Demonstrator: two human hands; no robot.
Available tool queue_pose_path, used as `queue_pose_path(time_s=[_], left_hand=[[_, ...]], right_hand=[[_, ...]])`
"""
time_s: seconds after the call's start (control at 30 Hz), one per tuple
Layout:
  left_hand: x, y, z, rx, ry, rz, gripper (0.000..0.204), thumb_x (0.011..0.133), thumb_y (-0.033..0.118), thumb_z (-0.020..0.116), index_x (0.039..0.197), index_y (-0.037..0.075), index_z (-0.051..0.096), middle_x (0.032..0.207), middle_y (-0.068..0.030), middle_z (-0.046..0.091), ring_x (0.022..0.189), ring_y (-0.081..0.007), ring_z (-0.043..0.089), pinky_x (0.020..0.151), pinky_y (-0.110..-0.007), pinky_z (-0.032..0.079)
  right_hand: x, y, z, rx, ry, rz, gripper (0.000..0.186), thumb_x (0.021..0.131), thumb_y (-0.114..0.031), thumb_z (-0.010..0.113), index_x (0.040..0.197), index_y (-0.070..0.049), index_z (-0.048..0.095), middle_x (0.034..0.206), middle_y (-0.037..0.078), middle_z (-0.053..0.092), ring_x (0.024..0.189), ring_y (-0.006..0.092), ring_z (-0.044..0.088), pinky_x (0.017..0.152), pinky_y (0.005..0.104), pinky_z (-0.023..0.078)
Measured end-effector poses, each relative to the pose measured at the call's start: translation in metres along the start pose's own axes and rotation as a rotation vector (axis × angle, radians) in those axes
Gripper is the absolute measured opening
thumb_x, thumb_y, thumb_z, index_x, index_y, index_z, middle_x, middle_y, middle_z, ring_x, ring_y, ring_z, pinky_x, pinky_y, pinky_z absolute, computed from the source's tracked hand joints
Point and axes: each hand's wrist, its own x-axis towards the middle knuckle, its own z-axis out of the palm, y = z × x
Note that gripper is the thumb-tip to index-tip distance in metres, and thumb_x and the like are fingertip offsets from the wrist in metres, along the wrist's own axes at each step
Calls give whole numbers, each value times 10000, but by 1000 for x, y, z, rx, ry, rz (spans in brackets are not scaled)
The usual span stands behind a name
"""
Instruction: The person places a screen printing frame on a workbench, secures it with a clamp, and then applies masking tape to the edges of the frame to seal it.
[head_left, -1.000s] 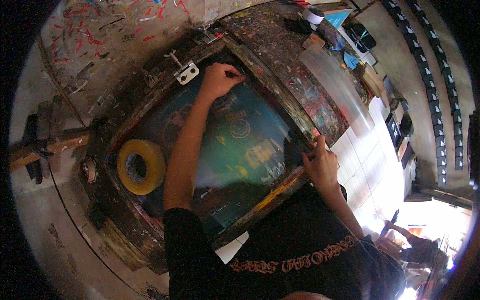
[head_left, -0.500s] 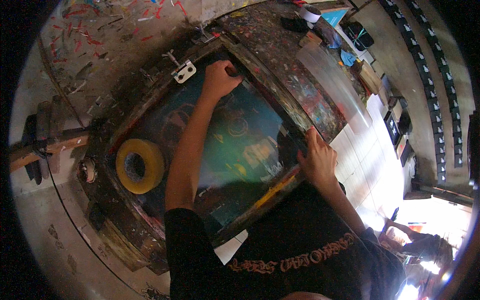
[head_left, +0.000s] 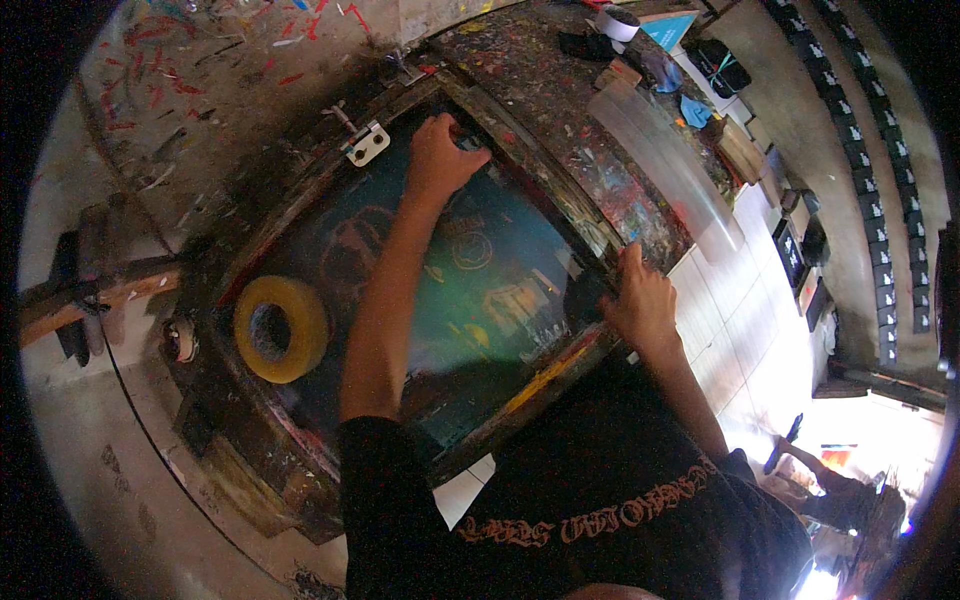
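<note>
A wooden-framed printing screen (head_left: 480, 300) lies before me, its mesh stained green and blue with faint drawn shapes. At the screen's far corner, my left hand (head_left: 440, 160) is closed, with fingers and thumb bent together against the mesh beside the frame's inner edge. My right hand (head_left: 645, 305) is closed at the near right corner, thumb and fingers on either side of the frame's end. What either hand pinches is too small or hidden to make out. Flat on the left part of the mesh rests a yellowish roll of tape (head_left: 281, 330).
A metal hinge clamp (head_left: 368, 145) grips the frame's far left side. Beyond the frame is a paint-spattered bench (head_left: 540, 90) with a clear plastic sheet (head_left: 670, 165) and a white roll (head_left: 617, 23). Rows of dark printed pieces (head_left: 865, 190) line the right; another person (head_left: 850, 510) is lower right.
My right hand has shifted slightly upward along the frame's corner. My left hand stays at the far corner, its fingers turned a little. The other person's arm has risen with a dark object.
</note>
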Motion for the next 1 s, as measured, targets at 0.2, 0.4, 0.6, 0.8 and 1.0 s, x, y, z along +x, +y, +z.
queue_pose_path(time_s=[0.2,0.4,0.6,0.8,1.0], left_hand=[[-5,15,-4,40,-6,-23,531,672,319,871,985,-11,599,970,-187,598,931,-360,612,778,-479,505],[-15,20,4,52,75,23,458,714,291,846,971,-4,609,975,-183,602,921,-358,624,757,-481,514],[-22,36,7,80,138,24,417,757,273,820,986,-7,615,981,-184,605,914,-359,630,763,-481,513],[-38,63,-5,-9,194,-47,285,844,183,747,1019,-9,629,1015,-186,619,946,-362,625,824,-476,502],[-107,108,10,387,-39,44,463,991,235,531,1358,-45,505,1396,-223,503,1339,-353,428,1113,-496,336]], right_hand=[[4,19,3,36,-47,10,607,734,-107,763,1192,-51,369,957,252,684,883,460,671,754,568,535],[7,37,0,13,-96,-46,617,721,-98,760,1190,-6,369,908,284,677,857,477,670,737,557,552],[19,42,-12,-133,-177,-79,635,647,-89,781,1169,45,445,902,280,680,884,472,677,781,540,564],[15,61,-24,-82,-229,-188,665,694,-207,814,1204,32,460,929,271,682,915,456,676,813,541,555],[-7,52,-30,-90,66,-383,794,747,-428,815,1302,3,446,1042,239,658,952,432,672,808,524,554]])
